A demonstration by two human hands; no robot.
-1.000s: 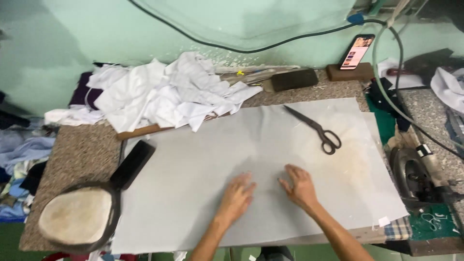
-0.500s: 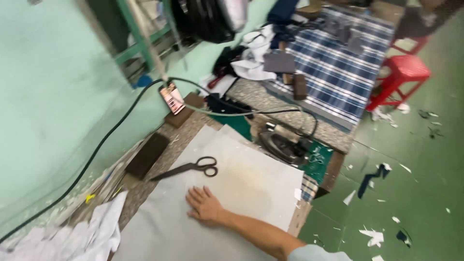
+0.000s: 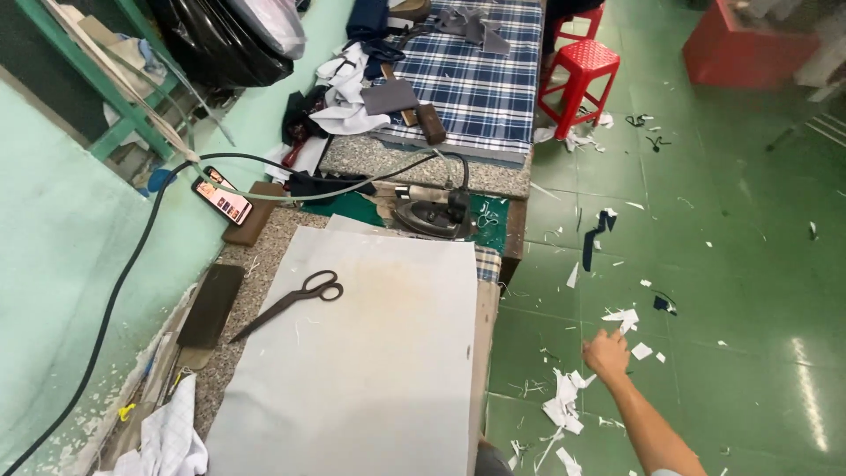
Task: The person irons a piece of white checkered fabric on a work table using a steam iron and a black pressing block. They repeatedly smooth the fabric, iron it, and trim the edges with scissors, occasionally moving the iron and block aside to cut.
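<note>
Right hand (image 3: 606,354), fingers loosely spread and holding nothing, reaches out over the green floor (image 3: 749,264), nearest the white fabric scraps (image 3: 627,317) at its 1 o'clock. The grey cloth sheet (image 3: 370,370) lies at 9 o'clock on the table (black scissors (image 3: 291,302) upon it). Left hand unseen.

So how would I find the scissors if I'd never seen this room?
Look at the long worktable along the pale green wall, covered by a big grey sheet. Near the sheet's far left corner lie the scissors, handles on the sheet, blades pointing towards the wall. They are dark metal with two loop handles, unlike the flat black block beside them.
</note>
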